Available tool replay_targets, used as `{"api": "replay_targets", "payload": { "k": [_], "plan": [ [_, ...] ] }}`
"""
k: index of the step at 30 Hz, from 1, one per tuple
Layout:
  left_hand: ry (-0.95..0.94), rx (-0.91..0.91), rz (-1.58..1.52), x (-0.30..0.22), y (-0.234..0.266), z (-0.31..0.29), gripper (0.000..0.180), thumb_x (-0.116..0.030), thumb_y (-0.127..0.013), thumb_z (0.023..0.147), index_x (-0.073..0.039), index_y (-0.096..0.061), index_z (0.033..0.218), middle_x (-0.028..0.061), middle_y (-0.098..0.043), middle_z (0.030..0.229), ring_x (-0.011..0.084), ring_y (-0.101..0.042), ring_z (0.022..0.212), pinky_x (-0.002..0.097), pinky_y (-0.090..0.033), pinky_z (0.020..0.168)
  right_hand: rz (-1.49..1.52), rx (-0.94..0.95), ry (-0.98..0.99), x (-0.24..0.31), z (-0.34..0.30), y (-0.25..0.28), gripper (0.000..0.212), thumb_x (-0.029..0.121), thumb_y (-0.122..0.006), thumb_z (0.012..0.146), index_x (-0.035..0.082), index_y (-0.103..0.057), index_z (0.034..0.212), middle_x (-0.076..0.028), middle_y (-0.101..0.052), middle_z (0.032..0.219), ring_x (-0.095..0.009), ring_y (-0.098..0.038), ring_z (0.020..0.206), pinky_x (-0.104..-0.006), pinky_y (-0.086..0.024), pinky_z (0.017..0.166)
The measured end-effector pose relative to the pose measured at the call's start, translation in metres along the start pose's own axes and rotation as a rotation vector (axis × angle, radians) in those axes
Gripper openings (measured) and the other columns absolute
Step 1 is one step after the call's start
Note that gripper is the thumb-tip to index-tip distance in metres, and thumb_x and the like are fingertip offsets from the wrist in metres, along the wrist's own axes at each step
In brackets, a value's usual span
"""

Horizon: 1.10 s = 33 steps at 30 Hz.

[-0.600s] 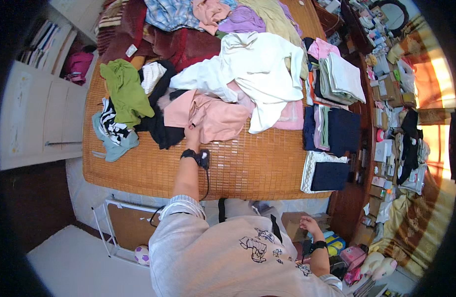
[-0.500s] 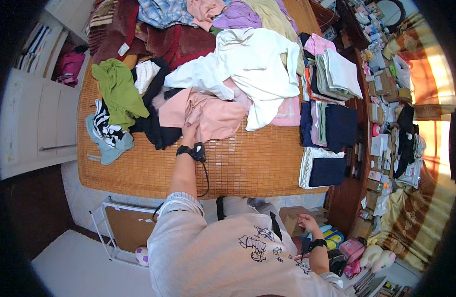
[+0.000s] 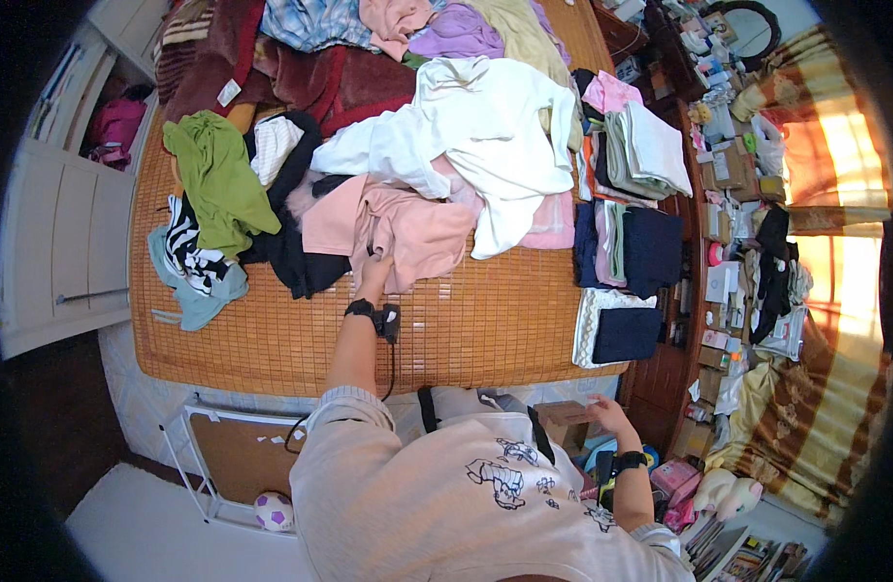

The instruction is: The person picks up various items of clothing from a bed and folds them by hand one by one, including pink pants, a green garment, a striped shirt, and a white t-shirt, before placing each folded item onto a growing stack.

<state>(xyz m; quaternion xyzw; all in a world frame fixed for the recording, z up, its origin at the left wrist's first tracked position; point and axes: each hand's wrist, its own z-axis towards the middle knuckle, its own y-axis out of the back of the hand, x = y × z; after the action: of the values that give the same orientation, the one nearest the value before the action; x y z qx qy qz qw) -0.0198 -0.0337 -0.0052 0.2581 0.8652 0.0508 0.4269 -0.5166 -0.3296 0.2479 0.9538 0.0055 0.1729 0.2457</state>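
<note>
My left hand is closed on the near edge of a pink garment, bunching its cloth. That garment lies crumpled on the bamboo mat, partly over a black garment. Beyond it spreads a large white garment, its lower part hanging toward me over a pale pink cloth. My right hand is off the near edge of the mat, holding nothing, with its fingers loosely apart.
Green, striped and grey-blue clothes lie at the left. A maroon blanket and more clothes are heaped at the back. Folded stacks, with a navy piece among them, line the right edge. A white cabinet stands left, cluttered shelves right.
My left hand has drawn the near edge of the pink garment slightly toward me, and the cloth is more bunched. My right hand has risen a little. The whole view has shifted slightly.
</note>
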Motion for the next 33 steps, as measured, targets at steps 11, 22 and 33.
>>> {"api": "replay_targets", "payload": {
  "k": [11,22,33],
  "plan": [
    [0.046,0.340,-0.788,-0.077,0.032,-0.092,0.046,-0.007,-0.052,0.069,0.007,-0.041,0.111,0.0157,-0.056,0.095,0.0304,-0.057,0.085,0.0411,-0.050,0.072,-0.440,0.111,0.414,0.172,0.012,-0.011,0.041,0.018,-0.060,0.080,0.001,-0.049,0.116,-0.009,-0.060,0.088,-0.017,-0.056,0.080,-0.0286,-0.046,0.072],
    [-0.360,0.352,-0.686,-0.187,-0.028,-0.217,0.051,0.000,-0.059,0.077,-0.002,-0.023,0.114,0.0131,-0.044,0.110,0.0180,-0.052,0.092,0.0312,-0.046,0.078,-0.263,-0.086,1.325,0.326,-0.022,-0.078,0.073,0.018,-0.071,0.068,0.003,-0.035,0.130,-0.020,-0.052,0.112,-0.029,-0.052,0.101,-0.0337,-0.041,0.088],
    [-0.743,0.781,-0.727,-0.285,-0.005,-0.299,0.026,-0.002,-0.055,0.079,-0.002,-0.047,0.104,0.0020,-0.053,0.085,0.0073,-0.049,0.079,0.0190,-0.041,0.070,0.249,-0.418,1.372,0.347,-0.058,0.004,0.036,0.001,-0.050,0.074,0.002,-0.054,0.109,-0.018,-0.061,0.092,-0.022,-0.060,0.085,-0.0282,-0.045,0.074]
  ]
}}
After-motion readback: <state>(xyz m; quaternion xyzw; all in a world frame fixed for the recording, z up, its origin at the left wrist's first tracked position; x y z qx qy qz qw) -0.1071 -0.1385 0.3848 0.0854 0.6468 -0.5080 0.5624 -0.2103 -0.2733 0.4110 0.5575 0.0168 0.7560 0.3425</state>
